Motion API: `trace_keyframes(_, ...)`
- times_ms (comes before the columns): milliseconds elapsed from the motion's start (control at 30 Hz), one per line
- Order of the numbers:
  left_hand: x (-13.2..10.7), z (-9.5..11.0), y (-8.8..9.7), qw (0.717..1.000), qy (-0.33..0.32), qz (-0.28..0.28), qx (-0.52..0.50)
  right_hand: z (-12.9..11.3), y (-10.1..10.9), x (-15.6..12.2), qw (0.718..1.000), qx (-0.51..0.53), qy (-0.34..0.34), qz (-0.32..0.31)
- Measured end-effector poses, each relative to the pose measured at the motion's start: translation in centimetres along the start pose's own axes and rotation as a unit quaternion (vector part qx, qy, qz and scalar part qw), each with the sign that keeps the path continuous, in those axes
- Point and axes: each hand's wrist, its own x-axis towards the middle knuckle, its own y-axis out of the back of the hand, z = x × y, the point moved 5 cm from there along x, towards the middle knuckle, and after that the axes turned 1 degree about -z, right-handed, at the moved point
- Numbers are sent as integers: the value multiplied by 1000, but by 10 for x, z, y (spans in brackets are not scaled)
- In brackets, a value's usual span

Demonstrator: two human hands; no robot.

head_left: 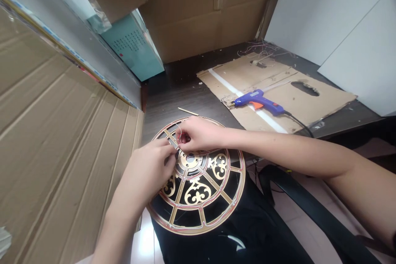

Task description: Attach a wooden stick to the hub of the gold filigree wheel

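A round, wheel-like openwork panel (198, 209), gold-coloured with spokes and scroll cut-outs, rests partly on the table edge and partly over my lap. Thin pinkish-white wire runs along its rings and spokes. My right hand (199, 134) reaches across its far side, thumb and fingers pinched on a thin white wire (180, 127) that loops up beside the fingertips. Close to the hub, my left hand (154, 163) has its fingertips closed at the panel, almost meeting the right fingers. What lies between the left fingertips is hidden.
A blue glue gun (258, 100) lies on a flat cardboard sheet (216, 77), its black cord trailing right. A thin stick (188, 111) lies beyond the panel. Loose wires (262, 47) sit at the back. Cardboard (68, 165) stands left; a black chair arm (309, 202) is right.
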Motion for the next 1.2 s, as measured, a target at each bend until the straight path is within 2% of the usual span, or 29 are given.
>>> trace_keyframes(200,-15,2,-2,999,-32,39,3,0,-1,-1,1000,-3,10,4)
trace_keyframes(333,-17,4,-6,997,-11,72,-22,0,-2,0,1000,-15,23,-2)
trace_keyframes(600,-11,5,-16,992,39,94,-80,1,-2,0,998,-36,50,-16)
trace_keyframes(833,-20,9,-20,980,112,125,-109,-4,3,-2,990,-60,108,-66)
trace_keyframes(1067,-25,16,-22,979,127,126,-94,-16,7,-10,978,-118,146,-91)
trace_keyframes(1200,-27,19,-25,980,130,131,-79,-21,6,-14,975,-146,130,-104)
